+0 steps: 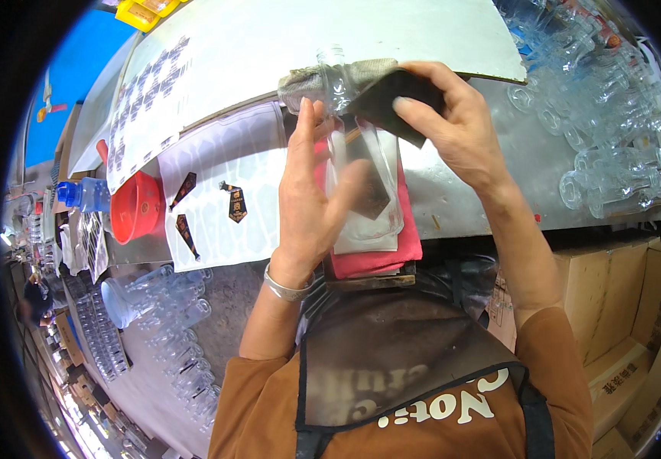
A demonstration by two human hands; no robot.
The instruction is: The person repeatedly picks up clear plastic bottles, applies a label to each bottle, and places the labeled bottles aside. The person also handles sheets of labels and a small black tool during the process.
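Observation:
A clear bottle (333,145) lies in front of me, its neck resting on a rolled grey cloth (300,86). A dark tie-shaped label (370,191) shows on its body. My left hand (307,195) is beside the bottle, fingers stretched out along its left side, the blurred thumb reaching over the label. My right hand (460,126) pinches a flat black piece, like a scraper blade (391,103), just right of the bottle's shoulder. White and pink-red cloths (410,245) lie under the bottle. Left of it, a white label sheet (223,168) carries three dark tie-shaped labels (237,203).
A red tub (134,208) and a blue-capped bottle (89,195) stand at the left. Clear bottles are massed on the table at the right (613,180) and below left (170,325). Cardboard boxes (602,298) stand at lower right. A white board (269,50) spans the far side.

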